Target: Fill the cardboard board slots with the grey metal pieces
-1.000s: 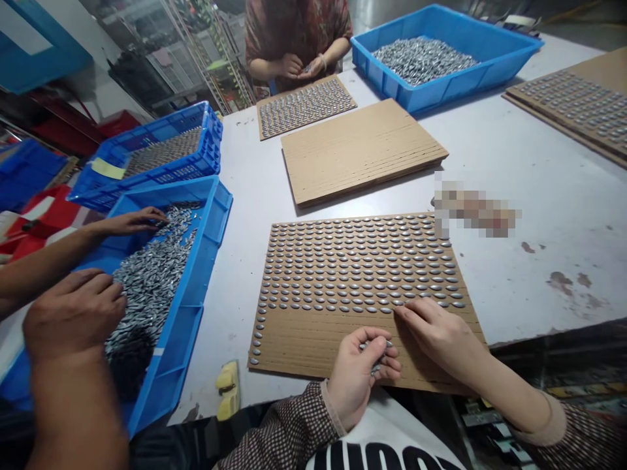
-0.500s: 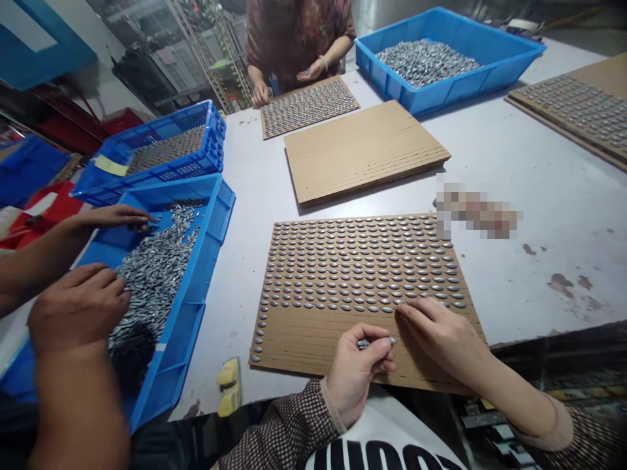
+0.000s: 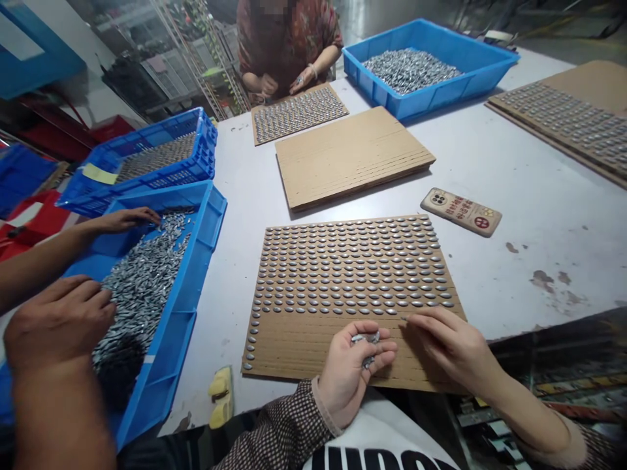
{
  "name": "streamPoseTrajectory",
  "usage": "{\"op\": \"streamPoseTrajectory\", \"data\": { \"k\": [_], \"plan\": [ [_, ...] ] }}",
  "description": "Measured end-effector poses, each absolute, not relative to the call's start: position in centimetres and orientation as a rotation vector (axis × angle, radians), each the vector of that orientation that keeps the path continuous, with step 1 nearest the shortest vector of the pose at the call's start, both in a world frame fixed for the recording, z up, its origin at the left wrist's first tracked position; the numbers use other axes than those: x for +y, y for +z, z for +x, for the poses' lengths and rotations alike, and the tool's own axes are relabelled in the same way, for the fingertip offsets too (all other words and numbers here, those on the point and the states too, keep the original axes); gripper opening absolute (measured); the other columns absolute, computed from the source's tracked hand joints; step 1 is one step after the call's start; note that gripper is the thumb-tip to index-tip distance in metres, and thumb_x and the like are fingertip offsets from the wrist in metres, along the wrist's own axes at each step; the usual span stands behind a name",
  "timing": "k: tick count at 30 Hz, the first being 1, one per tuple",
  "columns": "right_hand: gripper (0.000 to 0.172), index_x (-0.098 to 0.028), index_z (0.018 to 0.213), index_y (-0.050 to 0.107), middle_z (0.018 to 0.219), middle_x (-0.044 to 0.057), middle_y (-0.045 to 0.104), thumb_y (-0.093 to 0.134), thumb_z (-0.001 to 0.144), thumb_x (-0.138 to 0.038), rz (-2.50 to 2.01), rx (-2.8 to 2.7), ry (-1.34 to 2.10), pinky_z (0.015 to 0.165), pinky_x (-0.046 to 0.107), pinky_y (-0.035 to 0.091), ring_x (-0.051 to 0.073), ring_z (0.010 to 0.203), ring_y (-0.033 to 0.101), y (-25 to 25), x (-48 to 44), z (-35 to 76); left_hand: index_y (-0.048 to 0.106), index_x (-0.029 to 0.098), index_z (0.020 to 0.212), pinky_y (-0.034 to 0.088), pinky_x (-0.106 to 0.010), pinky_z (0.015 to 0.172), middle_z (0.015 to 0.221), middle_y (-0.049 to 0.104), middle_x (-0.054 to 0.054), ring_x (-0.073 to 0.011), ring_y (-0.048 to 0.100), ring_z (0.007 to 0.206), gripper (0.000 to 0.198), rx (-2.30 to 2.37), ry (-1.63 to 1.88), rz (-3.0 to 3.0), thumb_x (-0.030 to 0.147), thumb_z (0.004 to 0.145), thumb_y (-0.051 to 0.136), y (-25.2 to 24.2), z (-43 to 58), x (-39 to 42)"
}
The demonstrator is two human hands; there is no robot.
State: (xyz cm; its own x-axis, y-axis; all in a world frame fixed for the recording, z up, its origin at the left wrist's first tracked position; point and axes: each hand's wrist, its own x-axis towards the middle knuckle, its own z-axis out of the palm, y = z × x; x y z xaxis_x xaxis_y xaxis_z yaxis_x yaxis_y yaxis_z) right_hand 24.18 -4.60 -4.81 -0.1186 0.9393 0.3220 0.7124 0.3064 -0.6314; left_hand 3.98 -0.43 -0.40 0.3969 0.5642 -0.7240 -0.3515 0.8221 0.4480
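Note:
In front of me lies a cardboard sheet point(image 3: 313, 349) with rows of small grey spindle-shaped metal pieces point(image 3: 343, 264) set along its ridges. My left hand point(image 3: 355, 365) is above the near part of the sheet, palm up and fingers half curled around several loose metal pieces point(image 3: 365, 338). At the right end of the lowest long row, my right hand point(image 3: 453, 343) has its fingertips pinched at one metal piece point(image 3: 403, 318), largely covered by the fingers. A short column of pieces runs down the sheet's left edge.
To the left, a co-worker's hands point(image 3: 63, 320) are by a blue tray point(image 3: 183, 339) of loose pieces. Stacked cardboard point(image 3: 353, 153), a phone point(image 3: 460, 212) and another blue tray point(image 3: 431, 98) lie beyond my sheet. Another person point(image 3: 289, 52) works at the far side.
My left hand has opened from a closed curl into a cupped palm, showing the pieces. My right fingertips stay near the row's end. The person opposite has drawn one hand back.

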Motion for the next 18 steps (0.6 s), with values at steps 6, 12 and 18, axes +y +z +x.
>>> {"op": "streamPoseTrajectory", "data": {
  "k": [6,12,18],
  "plan": [
    [0.027,-0.021,0.106,0.065,0.099,0.009,0.066,0.042,0.094,-0.011,-1.527,-2.074,0.231,0.079,0.032,0.053,0.019,0.092,0.061,-6.1,-3.6,25.0,0.057,0.012,0.1,0.054,-0.025,0.074,0.096,0.069,-0.013,-0.0147,0.068,0.078,0.029,1.028,0.511,0.229,0.015,0.074,0.07,0.0,3.7,-0.6],
    [0.029,-0.017,0.101,0.065,0.098,0.012,0.065,0.039,0.092,-0.008,-1.548,-2.188,0.152,0.076,0.032,0.051,0.021,0.09,0.059,-5.1,-3.3,24.7,0.054,0.014,0.098,0.054,-0.026,0.072,0.096,0.07,-0.013,-0.0168,0.07,0.078,0.028,1.03,0.507,0.229,0.023,0.077,0.071,-0.1,4.0,-0.7],
    [0.026,-0.019,0.101,0.065,0.098,0.011,0.064,0.041,0.092,-0.011,-1.58,-2.142,0.204,0.078,0.034,0.051,0.021,0.089,0.06,-4.9,-3.4,24.8,0.06,0.013,0.092,0.051,-0.024,0.065,0.08,0.067,-0.006,-0.0109,0.064,0.064,0.031,1.006,0.526,0.288,0.032,0.073,0.076,-0.7,4.1,-1.1]
  ]
}}
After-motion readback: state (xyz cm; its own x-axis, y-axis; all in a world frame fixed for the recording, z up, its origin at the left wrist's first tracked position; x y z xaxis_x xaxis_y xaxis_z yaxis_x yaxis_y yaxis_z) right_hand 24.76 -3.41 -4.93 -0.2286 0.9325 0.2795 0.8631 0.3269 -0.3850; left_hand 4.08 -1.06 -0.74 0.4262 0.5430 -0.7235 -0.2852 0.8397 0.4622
